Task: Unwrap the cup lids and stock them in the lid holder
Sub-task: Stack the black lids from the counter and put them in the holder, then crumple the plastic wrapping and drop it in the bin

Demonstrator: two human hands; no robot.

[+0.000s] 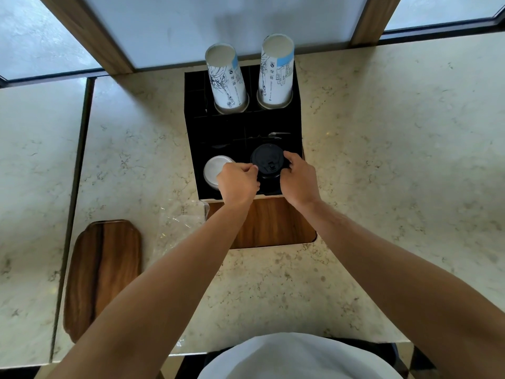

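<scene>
A stack of black cup lids [267,159] sits in the front right slot of the black lid holder [296,124]. My left hand [237,181] grips the stack's left side and my right hand [298,175] grips its right side. White lids [214,168] fill the front left slot, partly hidden behind my left hand. A crumpled clear plastic wrapper [179,222] lies on the counter just left of the holder's wooden base [273,225].
Two stacks of upturned paper cups [226,77] [276,72] stand in the holder's back slots. A wooden tray [103,272] lies at the front left of the marble counter [382,160]. Frosted glass panels and wooden posts line the back edge.
</scene>
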